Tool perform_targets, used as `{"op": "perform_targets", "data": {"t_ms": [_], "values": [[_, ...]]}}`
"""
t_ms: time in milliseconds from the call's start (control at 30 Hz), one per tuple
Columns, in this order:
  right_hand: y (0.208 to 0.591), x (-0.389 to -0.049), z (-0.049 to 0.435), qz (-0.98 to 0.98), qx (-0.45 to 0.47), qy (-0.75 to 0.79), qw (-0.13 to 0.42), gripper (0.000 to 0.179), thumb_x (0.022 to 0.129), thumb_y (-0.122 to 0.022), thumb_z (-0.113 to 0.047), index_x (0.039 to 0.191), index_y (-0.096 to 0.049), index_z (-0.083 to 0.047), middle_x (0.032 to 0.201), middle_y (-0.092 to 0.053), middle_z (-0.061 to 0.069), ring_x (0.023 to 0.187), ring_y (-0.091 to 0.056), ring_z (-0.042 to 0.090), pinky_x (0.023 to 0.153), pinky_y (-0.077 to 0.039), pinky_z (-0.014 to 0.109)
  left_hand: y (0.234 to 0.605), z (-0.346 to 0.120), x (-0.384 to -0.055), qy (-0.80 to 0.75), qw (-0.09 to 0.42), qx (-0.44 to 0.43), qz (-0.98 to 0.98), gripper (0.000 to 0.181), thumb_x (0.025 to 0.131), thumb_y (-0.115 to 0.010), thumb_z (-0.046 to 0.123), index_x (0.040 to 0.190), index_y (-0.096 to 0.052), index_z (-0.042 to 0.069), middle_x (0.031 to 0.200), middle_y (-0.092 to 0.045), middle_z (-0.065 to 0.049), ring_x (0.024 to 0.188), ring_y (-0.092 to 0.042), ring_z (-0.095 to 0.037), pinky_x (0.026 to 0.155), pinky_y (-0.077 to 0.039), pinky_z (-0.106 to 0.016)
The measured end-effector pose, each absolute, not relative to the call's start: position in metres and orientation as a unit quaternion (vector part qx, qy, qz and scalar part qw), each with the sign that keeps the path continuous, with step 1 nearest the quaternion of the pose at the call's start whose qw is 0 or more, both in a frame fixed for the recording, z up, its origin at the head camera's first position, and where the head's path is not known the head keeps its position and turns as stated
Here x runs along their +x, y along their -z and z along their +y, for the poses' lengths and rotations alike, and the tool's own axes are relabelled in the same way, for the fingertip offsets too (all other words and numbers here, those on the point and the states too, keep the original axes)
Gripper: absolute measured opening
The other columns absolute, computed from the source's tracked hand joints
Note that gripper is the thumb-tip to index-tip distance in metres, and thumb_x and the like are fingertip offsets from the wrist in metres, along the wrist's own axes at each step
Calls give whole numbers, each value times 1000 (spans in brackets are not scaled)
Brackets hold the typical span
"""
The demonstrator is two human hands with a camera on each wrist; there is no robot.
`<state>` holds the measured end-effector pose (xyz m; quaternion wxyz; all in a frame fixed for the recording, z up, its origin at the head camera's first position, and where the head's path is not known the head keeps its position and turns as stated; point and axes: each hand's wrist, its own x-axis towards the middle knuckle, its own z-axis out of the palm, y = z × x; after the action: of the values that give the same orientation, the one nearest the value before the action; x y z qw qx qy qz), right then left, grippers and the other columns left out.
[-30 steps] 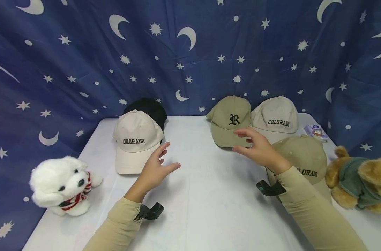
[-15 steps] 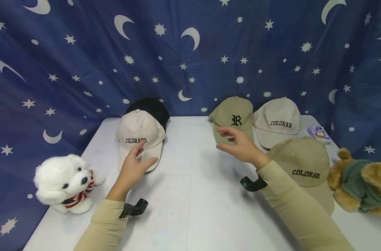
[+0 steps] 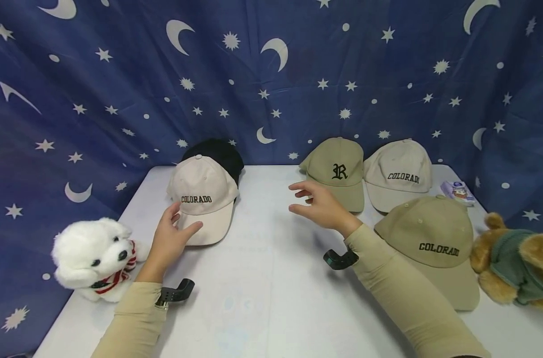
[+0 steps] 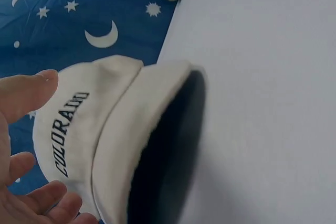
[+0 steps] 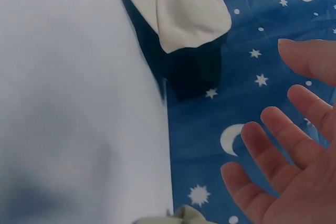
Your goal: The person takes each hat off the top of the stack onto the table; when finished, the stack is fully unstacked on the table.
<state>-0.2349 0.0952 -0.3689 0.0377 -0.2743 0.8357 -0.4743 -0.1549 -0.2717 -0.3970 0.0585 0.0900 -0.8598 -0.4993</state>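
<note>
My left hand [image 3: 168, 240], fingers spread, reaches near the front left of a cream cap [image 3: 204, 186] marked COLORADO. In the left wrist view, thumb and fingers frame the lettered crown of that cream cap [image 4: 79, 114]. Behind it, partly hidden, is a black cap [image 3: 220, 153]. Over the middle of the table my right hand [image 3: 322, 205] hovers with relaxed fingers and holds nothing. It is nearest to an olive cap with an R [image 3: 336, 166], overlapping its brim in the head view.
At right lie another cream COLORADO cap [image 3: 399, 171] and an olive COLORADO cap [image 3: 432, 233]. A small purple packet [image 3: 458, 191] sits behind, a brown plush dog [image 3: 517, 263] at the right edge. A white plush dog [image 3: 92, 256] stands by my left forearm. Starry blue cloth [image 3: 271, 89] backs the white table [image 3: 262, 288].
Both hands have moved left: the left one from the cream cap's right side to its front left, the right one off the olive caps toward the middle. No cap has moved.
</note>
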Motion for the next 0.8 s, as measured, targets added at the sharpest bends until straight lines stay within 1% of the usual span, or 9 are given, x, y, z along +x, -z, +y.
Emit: {"op": "perform_targets", "data": {"t_ms": [133, 333, 567, 800], "values": [[371, -239, 82, 829, -276, 483, 55, 47, 91, -73, -15, 134, -59, -5, 138, -57, 11, 121, -57, 31, 100, -46, 48, 402, -279, -157, 488, 53, 116, -863, 90, 92, -74, 21, 158, -17, 0, 162, -21, -20, 145, -26, -40, 117, -24, -49], [373, -244, 62, 824, -273, 489, 84, 49, 92, -73, -18, 136, -58, -6, 138, -57, 9, 122, -56, 28, 101, -45, 46, 409, -287, -161, 483, 32, 148, -862, 91, 92, -72, 23, 159, -14, 1, 161, -21, -24, 146, -23, -40, 117, -22, -51], [374, -250, 39, 830, -272, 477, 93, 51, 91, -73, -20, 137, -58, -8, 137, -57, 7, 120, -56, 23, 95, -49, 39, 416, -293, -166, 498, 18, 168, -851, 94, 92, -72, 24, 159, -11, 1, 159, -18, -30, 146, -20, -42, 117, -22, -52], [375, -257, 18, 838, -270, 463, 104, 51, 91, -73, -21, 138, -57, -9, 139, -56, 6, 119, -57, 21, 96, -48, 37, 421, -300, -172, 511, 8, 180, -840, 97, 92, -72, 27, 160, -7, 2, 161, -13, -30, 147, -17, -43, 118, -20, -51]]}}
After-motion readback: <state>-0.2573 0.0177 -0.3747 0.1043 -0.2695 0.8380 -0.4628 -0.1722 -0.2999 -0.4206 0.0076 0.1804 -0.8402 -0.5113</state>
